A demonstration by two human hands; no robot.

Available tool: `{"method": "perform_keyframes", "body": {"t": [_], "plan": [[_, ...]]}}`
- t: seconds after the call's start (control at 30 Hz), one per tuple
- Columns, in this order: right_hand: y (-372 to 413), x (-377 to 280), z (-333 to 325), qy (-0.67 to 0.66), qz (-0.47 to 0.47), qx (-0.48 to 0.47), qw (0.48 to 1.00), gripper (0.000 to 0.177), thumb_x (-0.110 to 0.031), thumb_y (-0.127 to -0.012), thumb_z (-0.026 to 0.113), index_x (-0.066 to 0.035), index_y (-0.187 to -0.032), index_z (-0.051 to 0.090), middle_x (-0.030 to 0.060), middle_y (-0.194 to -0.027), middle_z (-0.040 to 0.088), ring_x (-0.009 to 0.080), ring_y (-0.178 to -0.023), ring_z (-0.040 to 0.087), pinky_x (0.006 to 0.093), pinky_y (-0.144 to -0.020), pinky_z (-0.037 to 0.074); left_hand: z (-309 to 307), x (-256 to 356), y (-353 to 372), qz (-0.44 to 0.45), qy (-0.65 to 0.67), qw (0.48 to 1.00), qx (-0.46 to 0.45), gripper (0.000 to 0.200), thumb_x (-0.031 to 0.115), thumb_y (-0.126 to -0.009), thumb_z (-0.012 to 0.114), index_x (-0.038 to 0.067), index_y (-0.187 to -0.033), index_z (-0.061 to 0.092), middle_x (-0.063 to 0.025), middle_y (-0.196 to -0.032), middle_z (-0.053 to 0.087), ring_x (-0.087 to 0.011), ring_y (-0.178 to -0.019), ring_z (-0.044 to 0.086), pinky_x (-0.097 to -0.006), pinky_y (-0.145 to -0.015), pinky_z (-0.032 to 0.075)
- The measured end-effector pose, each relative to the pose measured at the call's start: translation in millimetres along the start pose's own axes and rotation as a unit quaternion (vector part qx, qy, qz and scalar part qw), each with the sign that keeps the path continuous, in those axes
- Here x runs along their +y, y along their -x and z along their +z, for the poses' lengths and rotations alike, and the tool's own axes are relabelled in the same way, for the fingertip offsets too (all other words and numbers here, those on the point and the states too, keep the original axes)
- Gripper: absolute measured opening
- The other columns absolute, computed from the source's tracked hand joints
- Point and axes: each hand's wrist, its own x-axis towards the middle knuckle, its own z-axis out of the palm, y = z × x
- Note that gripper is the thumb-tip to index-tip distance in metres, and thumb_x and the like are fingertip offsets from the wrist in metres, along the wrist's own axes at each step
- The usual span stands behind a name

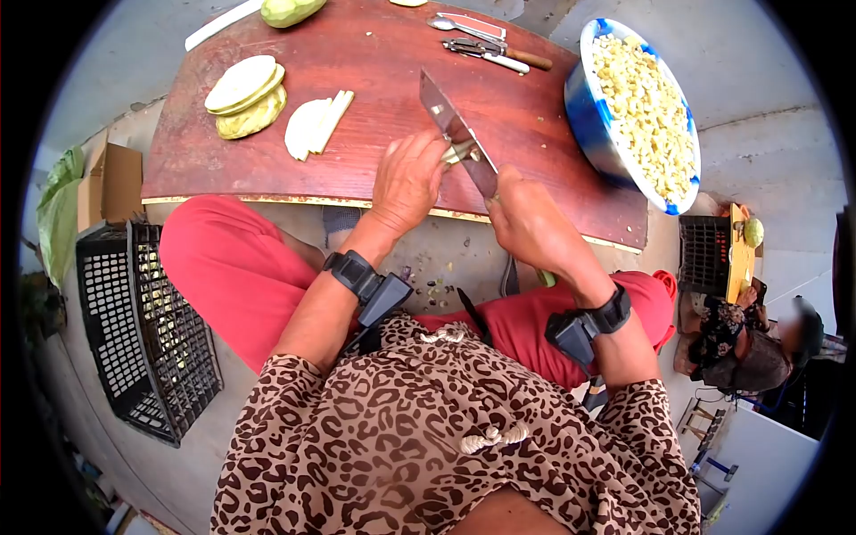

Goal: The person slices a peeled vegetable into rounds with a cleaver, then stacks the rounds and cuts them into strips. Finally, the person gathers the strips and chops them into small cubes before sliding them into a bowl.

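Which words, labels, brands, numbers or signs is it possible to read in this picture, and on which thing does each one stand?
None can be read.
Broad knife blade: no readable mark.
Flat red-and-white piece beside the spoon: any print is too small to read.
Blue-and-white basin: coloured patches, no readable text.
Cardboard box: no readable text.
Black wrist devices: no readable brand.

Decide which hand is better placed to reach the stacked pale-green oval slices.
Probably the left hand: it is nearer the stacked slices, though its fingers hold pale pieces; the right hand grips a broad metal cleaver.
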Motion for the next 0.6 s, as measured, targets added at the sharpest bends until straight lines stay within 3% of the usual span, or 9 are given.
{"method": "perform_keyframes", "body": {"t": [0.1, 0.2, 0.3, 0.6], "plan": [[-3.3, 4.3, 16.6, 0.019, 0.011, 0.009, 1.000, 0.010, -0.002, -0.086, 0.055, 0.006, -0.087, 0.049, 0.0350, -0.074, 0.061, 0.0514, -0.074, 0.063, 0.0554, -0.063, 0.050, 1.9, -1.6, 0.6, 0.011, 0.001, 1.000, 0.007, 0.032, 0.005, -0.077, 0.071, 0.004, -0.108, 0.062, -0.0122, -0.108, 0.062, -0.0327, -0.103, 0.059, -0.0424, -0.088, 0.045], [-3.6, 11.2, 29.9, 0.008, 0.080, -0.017, 0.997, 0.021, -0.007, -0.089, 0.060, 0.007, -0.092, 0.044, 0.0348, -0.073, 0.058, 0.0539, -0.075, 0.058, 0.0573, -0.066, 0.045, 0.9, -0.5, -1.1, 0.008, 0.008, 1.000, -0.002, 0.032, 0.005, -0.077, 0.071, 0.003, -0.108, 0.062, -0.0120, -0.110, 0.062, -0.0328, -0.104, 0.059, -0.0430, -0.089, 0.045], [-1.8, 23.4, 34.8, -0.006, 0.063, 0.009, 0.998, 0.019, -0.007, -0.090, 0.057, 0.007, -0.096, 0.045, 0.0357, -0.078, 0.061, 0.0535, -0.079, 0.062, 0.0572, -0.071, 0.049, 0.7, -2.6, 2.0, 0.007, 0.006, 1.000, -0.002, 0.034, 0.005, -0.077, 0.072, 0.003, -0.109, 0.062, -0.0121, -0.112, 0.061, -0.0324, -0.106, 0.058, -0.0433, -0.092, 0.044], [5.6, 8.5, 12.9, -0.038, 0.078, 0.016, 0.996, 0.020, -0.008, -0.091, 0.058, 0.006, -0.094, 0.043, 0.0362, -0.076, 0.060, 0.0542, -0.076, 0.061, 0.0573, -0.066, 0.047, -5.2, 0.6, 4.1, 0.012, -0.003, 0.999, 0.030, 0.041, 0.004, -0.076, 0.070, 0.002, -0.115, 0.058, -0.0152, -0.119, 0.057, -0.0341, -0.110, 0.054, -0.0430, -0.094, 0.043]]}}
